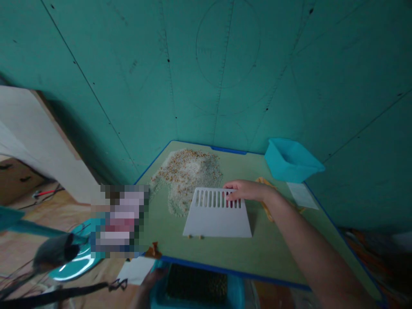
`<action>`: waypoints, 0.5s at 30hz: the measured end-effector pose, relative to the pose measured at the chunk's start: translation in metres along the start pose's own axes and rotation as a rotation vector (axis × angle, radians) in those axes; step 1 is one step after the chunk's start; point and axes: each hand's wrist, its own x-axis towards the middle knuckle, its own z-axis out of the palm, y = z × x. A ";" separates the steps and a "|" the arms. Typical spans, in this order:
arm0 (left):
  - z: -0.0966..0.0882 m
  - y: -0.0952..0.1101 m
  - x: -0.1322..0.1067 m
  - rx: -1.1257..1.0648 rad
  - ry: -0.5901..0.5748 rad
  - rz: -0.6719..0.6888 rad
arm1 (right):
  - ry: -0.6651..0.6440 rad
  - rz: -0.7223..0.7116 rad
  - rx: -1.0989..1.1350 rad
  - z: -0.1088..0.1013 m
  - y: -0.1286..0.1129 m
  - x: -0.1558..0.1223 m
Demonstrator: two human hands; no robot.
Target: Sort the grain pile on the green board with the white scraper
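Observation:
My right hand (240,191) grips the top of a white plastic scraper (217,221) with a row of slots, its fingertips showing through the slots. The scraper stands tilted on the pale green table, its lower edge beside two loose yellowish beans (195,237). Behind and to its left spreads a pile of white grains mixed with yellowish beans (193,169). Below the table's front edge, my left hand (152,279) holds the left rim of a blue bin (236,296). Dark contents with some yellowish beans lie in that bin. My left fingers are dim and partly hidden.
An empty-looking turquoise container (289,165) stands at the back right, by a white paper (302,195). A yellowish strip (267,210) lies behind my right wrist. A pixelated patch (120,221) covers the left edge. A turquoise stand (77,262) is further left.

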 end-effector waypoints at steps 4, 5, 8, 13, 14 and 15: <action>-0.008 -0.004 0.002 0.008 -0.045 -0.024 | -0.029 0.020 -0.180 0.006 -0.004 -0.001; -0.011 -0.004 0.004 0.006 -0.044 -0.034 | -0.037 0.024 -0.220 0.008 -0.006 -0.002; -0.015 -0.003 0.007 -0.001 -0.060 -0.030 | -0.061 0.018 -0.298 0.014 -0.011 -0.004; -0.017 0.009 0.008 0.058 -0.012 -0.019 | -0.081 -0.004 -0.341 0.021 -0.019 -0.009; -0.017 0.012 0.008 0.058 -0.008 -0.016 | -0.083 -0.010 -0.347 0.023 -0.021 -0.010; -0.018 0.014 0.008 0.053 -0.016 -0.015 | -0.083 -0.017 -0.357 0.024 -0.022 -0.011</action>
